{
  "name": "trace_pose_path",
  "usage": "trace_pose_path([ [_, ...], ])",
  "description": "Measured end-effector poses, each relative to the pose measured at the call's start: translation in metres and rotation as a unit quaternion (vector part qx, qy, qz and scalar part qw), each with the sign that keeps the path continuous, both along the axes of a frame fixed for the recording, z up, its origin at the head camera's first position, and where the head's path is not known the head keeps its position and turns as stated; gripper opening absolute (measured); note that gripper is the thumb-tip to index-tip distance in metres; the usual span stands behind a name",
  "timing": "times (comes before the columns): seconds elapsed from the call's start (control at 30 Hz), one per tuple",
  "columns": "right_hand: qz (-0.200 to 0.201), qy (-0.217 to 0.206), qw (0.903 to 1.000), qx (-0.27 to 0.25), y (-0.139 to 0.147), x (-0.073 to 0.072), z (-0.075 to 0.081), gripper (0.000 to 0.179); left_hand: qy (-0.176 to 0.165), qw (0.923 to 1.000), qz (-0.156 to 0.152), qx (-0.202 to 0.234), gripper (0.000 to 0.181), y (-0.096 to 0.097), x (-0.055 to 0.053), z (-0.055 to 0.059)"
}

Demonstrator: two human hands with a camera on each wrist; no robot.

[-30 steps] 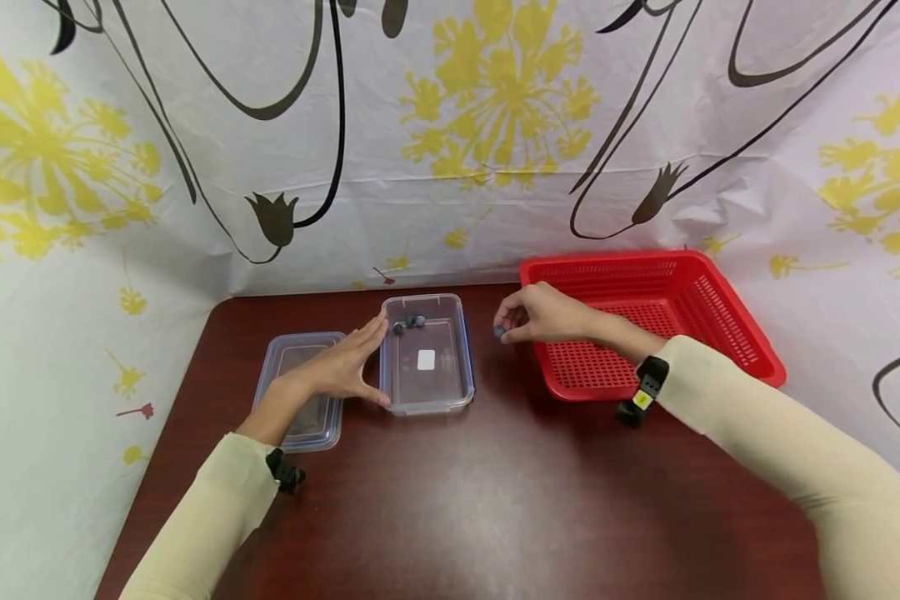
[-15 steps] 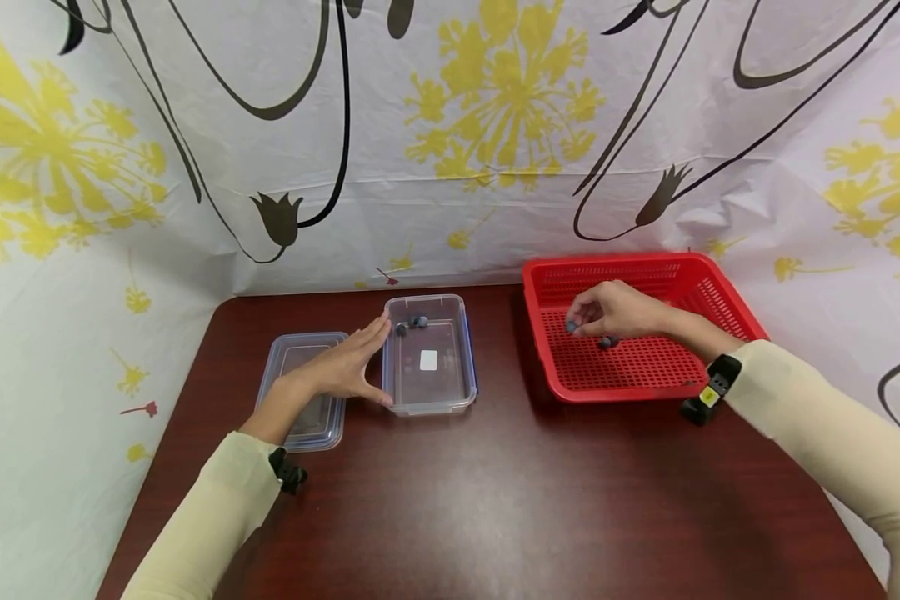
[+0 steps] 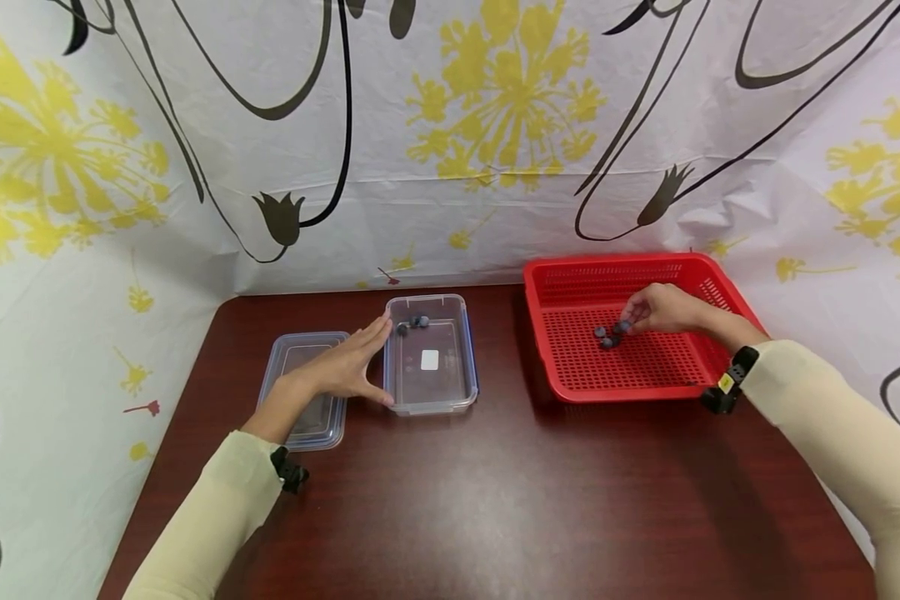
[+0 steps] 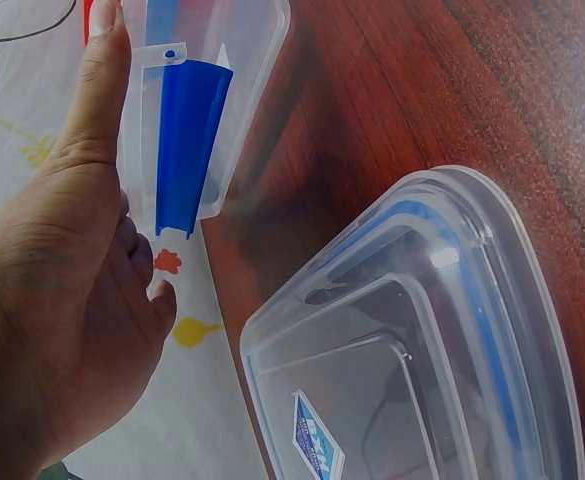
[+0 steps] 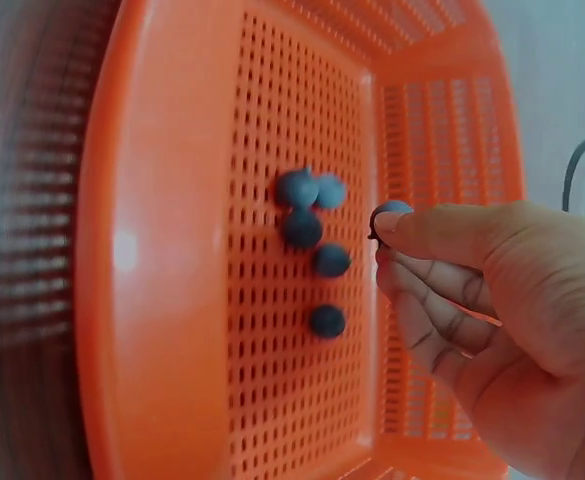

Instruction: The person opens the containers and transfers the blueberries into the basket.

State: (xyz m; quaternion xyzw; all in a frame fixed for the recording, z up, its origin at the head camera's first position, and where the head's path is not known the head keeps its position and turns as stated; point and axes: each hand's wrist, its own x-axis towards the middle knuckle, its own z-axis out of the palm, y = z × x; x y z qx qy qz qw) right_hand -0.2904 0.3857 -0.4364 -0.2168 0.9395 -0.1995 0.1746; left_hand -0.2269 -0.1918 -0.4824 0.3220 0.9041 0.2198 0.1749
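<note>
In the head view, my left hand [image 3: 342, 365] rests its spread, straight fingers against the left side of a clear plastic food container [image 3: 429, 388]. Several blueberries [image 3: 423, 322] lie at that container's far end. Inside the red perforated basket [image 3: 622, 393], my right hand [image 3: 671, 309] pinches one blueberry [image 5: 397, 208] between thumb and fingertips. The right wrist view shows it held above the basket floor, beside several loose blueberries [image 5: 303, 228]. In the left wrist view, a blue side clip [image 4: 190, 150] hangs from the container near my thumb.
A clear lid with a blue seal [image 3: 317, 423] lies on the dark wooden table [image 3: 450, 500], left of the container and partly under my left wrist. A patterned white cloth [image 3: 465, 208] hangs behind the table and along its sides.
My right hand, pinching a blueberry, has moved rightward from the space between container and basket to over the basket floor. The left hand stays at the container.
</note>
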Motion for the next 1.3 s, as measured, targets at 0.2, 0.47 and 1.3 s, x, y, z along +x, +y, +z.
trace_pose_path([
  [0.2, -0.007, 0.004, 0.9998, 0.019, 0.011, -0.002, -0.008, 0.011, 0.001, 1.0, 0.001, -0.001, 0.137, 0.001, 0.0, 0.0],
  [0.47, -0.021, 0.016, 0.9995, 0.017, 0.013, -0.003, -0.002, 0.013, 0.002, 1.0, 0.003, 0.002, 0.137, 0.001, 0.0, -0.001],
  [1.3, 0.123, 0.085, 0.9847, -0.09, -0.179, -0.005, 0.051, 0.023, 0.006, 1.0, 0.003, 0.004, 0.136, 0.0, 0.001, 0.001],
])
